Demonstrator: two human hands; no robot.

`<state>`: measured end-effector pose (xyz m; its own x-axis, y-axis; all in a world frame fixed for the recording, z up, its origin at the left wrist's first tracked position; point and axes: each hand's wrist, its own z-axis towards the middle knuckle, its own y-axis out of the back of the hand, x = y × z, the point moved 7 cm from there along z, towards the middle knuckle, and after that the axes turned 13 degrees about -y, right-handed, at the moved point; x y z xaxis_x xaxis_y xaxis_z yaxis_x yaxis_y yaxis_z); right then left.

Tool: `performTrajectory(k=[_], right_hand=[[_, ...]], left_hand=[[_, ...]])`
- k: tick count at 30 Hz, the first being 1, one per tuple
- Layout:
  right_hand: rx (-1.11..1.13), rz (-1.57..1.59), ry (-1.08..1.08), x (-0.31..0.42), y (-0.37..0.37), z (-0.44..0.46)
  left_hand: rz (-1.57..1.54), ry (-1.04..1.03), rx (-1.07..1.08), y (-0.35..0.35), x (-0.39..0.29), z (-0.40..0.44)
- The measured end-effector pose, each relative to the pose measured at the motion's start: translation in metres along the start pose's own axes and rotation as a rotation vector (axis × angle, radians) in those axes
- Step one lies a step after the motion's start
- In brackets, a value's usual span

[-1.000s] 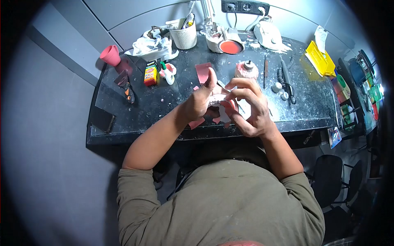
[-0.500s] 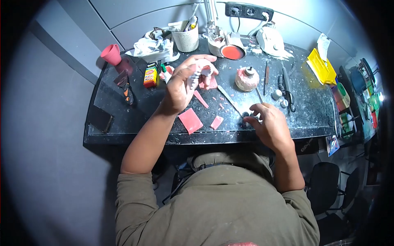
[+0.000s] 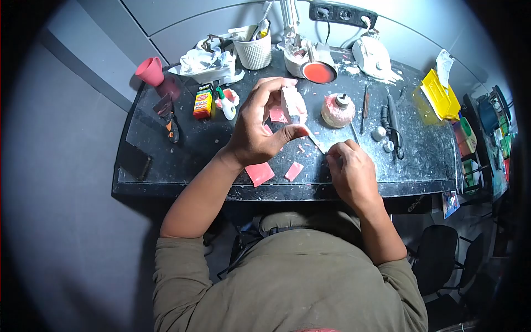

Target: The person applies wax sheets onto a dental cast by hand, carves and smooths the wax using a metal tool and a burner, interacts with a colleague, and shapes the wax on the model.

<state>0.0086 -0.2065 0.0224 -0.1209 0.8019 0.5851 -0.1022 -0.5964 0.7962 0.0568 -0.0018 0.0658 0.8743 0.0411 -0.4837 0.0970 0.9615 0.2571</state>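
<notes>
My left hand (image 3: 257, 124) is raised over the bench, fingers and thumb curved around a white plaster dental model (image 3: 294, 105). The model is turned partly away, so its teeth are hard to make out. Low over the front of the bench, my right hand (image 3: 352, 169) is closed in a pinch at the near end of a wax knife (image 3: 317, 143). The knife's thin metal blade points away to the left; its handle is hidden by my fingers. Pink wax sheets (image 3: 260, 174) and a smaller wax piece (image 3: 294, 171) lie between my forearms, with crumbs scattered beyond.
A wax-smeared spirit burner (image 3: 337, 112) stands behind my right hand. Farther right lie a slim tool (image 3: 365, 110) and a corded black handpiece (image 3: 394, 124). A pan of red wax (image 3: 319, 72), a white basket (image 3: 253, 53) and a glue bottle (image 3: 227, 105) are behind.
My left hand has turned the dental model and shifted it slightly right. My right hand has closed at the knife's near end. The whole view has shifted a little.
</notes>
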Motion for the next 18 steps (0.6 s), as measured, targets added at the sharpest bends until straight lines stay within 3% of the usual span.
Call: performTrajectory(k=[13, 17, 18], right_hand=[[-0.128, -0.103, 0.072, -0.002, -0.013, 0.005], [-0.044, -0.124, 0.098, -0.001, -0.01, 0.003], [-0.06, 0.005, 0.069, 0.002, 0.001, 0.003]], left_hand=[[-0.021, -0.027, 0.001, -0.002, 0.005, -0.001], [-0.013, -0.034, -0.008, -0.002, 0.004, -0.001], [-0.012, -0.032, -0.009, -0.001, 0.003, 0.0]])
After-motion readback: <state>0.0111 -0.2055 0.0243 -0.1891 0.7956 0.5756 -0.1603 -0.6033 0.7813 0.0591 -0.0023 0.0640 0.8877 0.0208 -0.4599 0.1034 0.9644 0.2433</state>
